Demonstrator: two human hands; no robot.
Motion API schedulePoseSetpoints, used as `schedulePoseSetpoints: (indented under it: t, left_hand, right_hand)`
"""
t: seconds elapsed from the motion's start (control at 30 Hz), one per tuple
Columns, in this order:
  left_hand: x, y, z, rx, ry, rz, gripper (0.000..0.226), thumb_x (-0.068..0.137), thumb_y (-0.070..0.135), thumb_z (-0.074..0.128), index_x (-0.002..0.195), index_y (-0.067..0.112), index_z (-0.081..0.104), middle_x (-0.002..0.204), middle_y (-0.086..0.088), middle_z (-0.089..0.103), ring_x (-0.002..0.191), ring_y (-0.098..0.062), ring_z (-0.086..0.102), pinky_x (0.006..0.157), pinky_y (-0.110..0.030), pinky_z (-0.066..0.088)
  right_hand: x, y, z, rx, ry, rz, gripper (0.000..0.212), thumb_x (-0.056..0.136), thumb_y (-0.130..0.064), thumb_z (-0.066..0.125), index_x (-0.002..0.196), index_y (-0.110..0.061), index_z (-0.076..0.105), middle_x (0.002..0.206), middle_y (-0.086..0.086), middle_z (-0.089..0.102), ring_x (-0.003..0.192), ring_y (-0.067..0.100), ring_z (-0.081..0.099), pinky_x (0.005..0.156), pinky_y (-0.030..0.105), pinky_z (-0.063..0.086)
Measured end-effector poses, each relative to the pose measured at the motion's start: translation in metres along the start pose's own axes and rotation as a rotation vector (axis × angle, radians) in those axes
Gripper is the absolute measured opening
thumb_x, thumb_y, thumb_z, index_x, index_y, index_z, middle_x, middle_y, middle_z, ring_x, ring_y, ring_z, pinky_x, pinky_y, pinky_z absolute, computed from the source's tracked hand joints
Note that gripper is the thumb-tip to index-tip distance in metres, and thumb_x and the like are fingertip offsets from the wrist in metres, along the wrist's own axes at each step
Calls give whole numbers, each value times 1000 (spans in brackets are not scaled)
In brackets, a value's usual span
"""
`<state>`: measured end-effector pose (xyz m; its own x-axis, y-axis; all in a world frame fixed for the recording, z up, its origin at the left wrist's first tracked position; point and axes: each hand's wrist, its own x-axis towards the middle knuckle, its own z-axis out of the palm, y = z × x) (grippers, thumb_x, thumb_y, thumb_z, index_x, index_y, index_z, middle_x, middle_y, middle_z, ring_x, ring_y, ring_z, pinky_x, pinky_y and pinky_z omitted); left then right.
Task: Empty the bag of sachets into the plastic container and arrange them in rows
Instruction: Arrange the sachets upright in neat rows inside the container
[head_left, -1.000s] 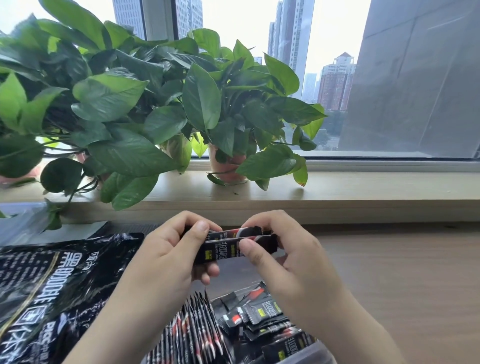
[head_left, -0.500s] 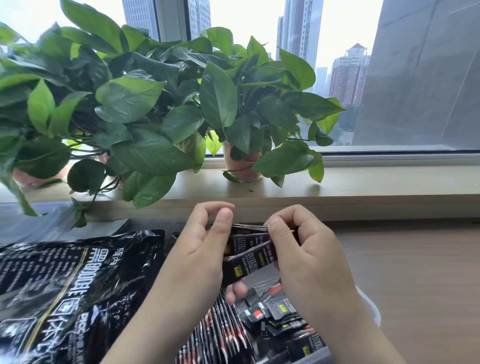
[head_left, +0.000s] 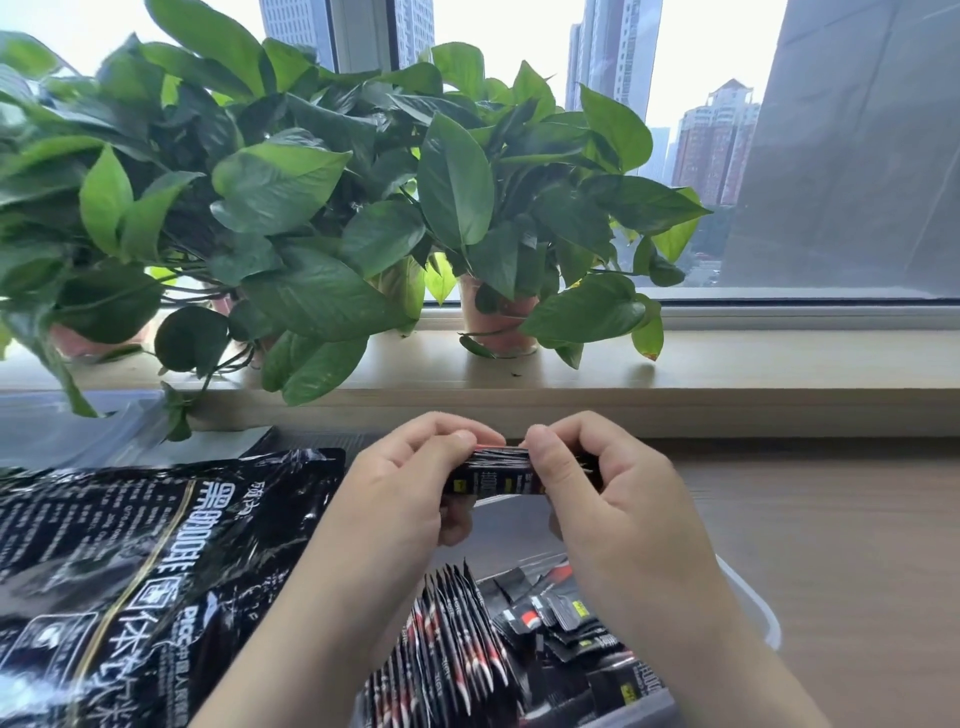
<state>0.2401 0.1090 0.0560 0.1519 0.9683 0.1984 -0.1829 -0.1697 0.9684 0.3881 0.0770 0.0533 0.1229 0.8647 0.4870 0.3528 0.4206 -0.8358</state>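
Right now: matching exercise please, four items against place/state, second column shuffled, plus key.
1. held sachets
2. black bag
3. sachet row
4. potted plant

A. on the windowsill
B. standing on edge in the container
C. held between left hand and right hand
D. lying flat, left of the container

Pairs: 1-C, 2-D, 3-B, 4-A
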Motion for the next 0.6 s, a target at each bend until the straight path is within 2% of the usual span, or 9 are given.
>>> schedulePoseSetpoints:
  t: [0.07, 0.17, 0.2, 0.3, 0.37, 0.47, 0.6]
  left_hand:
    - [-4, 3, 2, -41, -85, -40, 28, 83, 42, 67, 88, 16, 75, 80, -2, 66, 51, -14, 51, 44, -22, 43]
    - [-6, 4, 2, -91, -102, -61, 23, 76, 35, 72, 82, 13, 74, 82, -6, 65, 54, -17, 60, 49, -22, 52]
    - [-6, 4, 2, -100, -95, -59, 19, 76, 32, 72, 79, 13, 74, 81, -8, 64, 55, -16, 61, 51, -22, 53]
    - [-4, 3, 0, -119, -78, -71, 13, 78, 27, 70, 71, 17, 74, 77, -9, 67, 56, -13, 61, 53, -20, 54]
    - [-3, 3, -3, -114, -82, -81, 13, 78, 26, 70, 68, 18, 73, 75, -8, 67, 56, -12, 61, 52, -19, 54]
    - [-2, 3, -8, -88, -92, -87, 15, 77, 27, 70, 73, 12, 71, 74, -8, 67, 55, -12, 61, 51, -19, 53]
    - [-1, 3, -14, -47, -107, -95, 18, 77, 28, 71, 77, 10, 71, 70, -4, 64, 55, -13, 61, 52, -19, 53]
  right_hand:
    - [1, 1, -2, 10, 2, -20, 28, 91, -52, 52, 78, -29, 62, 49, -16, 50, 47, 5, 44, 51, 23, 35]
    - [2, 4, -5, 28, -44, -16, 29, 90, -55, 50, 81, -29, 61, 49, -17, 48, 45, 4, 42, 49, 15, 31]
    - [2, 4, -6, 25, -72, -8, 30, 90, -57, 48, 83, -30, 61, 50, -16, 49, 46, 4, 42, 51, 17, 32]
    - [3, 6, -9, 19, -167, 28, 37, 85, -62, 45, 90, -31, 63, 58, -14, 55, 55, 5, 46, 58, 35, 43]
    - [3, 6, -17, 21, -230, 34, 36, 81, -63, 53, 98, -35, 67, 74, -16, 66, 67, 5, 58, 68, 36, 50]
    - [3, 4, -36, -94, -292, -1, 36, 75, -55, 72, 109, -43, 70, 100, -19, 72, 87, 7, 70, 76, 28, 60]
    - [9, 5, -67, -183, -194, -31, 34, 70, -56, 70, 100, -39, 76, 96, -25, 75, 88, -4, 72, 72, 5, 49]
